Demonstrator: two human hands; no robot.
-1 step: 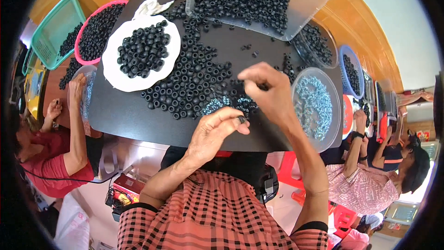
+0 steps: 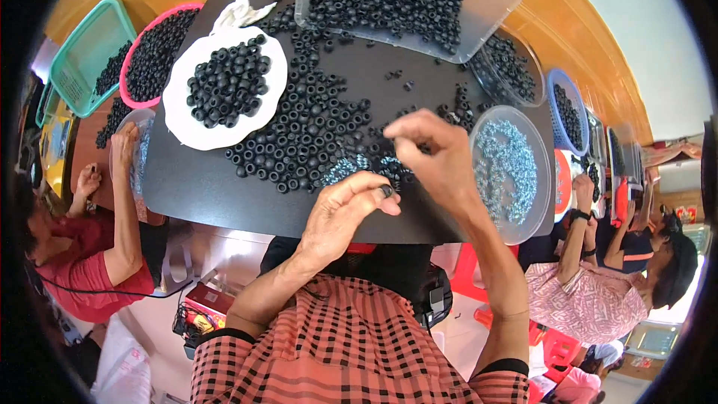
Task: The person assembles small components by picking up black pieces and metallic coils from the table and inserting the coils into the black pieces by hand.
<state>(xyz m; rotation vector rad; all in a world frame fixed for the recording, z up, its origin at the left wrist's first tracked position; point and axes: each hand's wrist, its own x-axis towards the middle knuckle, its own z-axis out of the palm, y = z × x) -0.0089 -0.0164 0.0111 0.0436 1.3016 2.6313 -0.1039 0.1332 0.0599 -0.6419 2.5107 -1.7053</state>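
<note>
My left hand (image 2: 340, 213) pinches a small black round piece (image 2: 386, 191) between thumb and fingertips, just off the table's near edge. To its right, my right hand (image 2: 434, 148) hangs over the table with curled fingers; what they hold, if anything, is hidden. A broad spread of black round pieces with holes (image 2: 310, 116) lies on the dark table (image 2: 202, 206). Small shiny blue-silver parts (image 2: 344, 168) form a little heap just beyond my left hand. More of them fill a clear round tub (image 2: 505, 236) beside my right forearm.
A white scalloped plate (image 2: 179, 123) holds black pieces at the left. A clear bin (image 2: 493, 7) of them stands at the back, near a clear round container (image 2: 532, 67). Co-workers sit left and right, by a pink basket (image 2: 127, 67), a green basket (image 2: 93, 30) and a blue basket (image 2: 557, 86).
</note>
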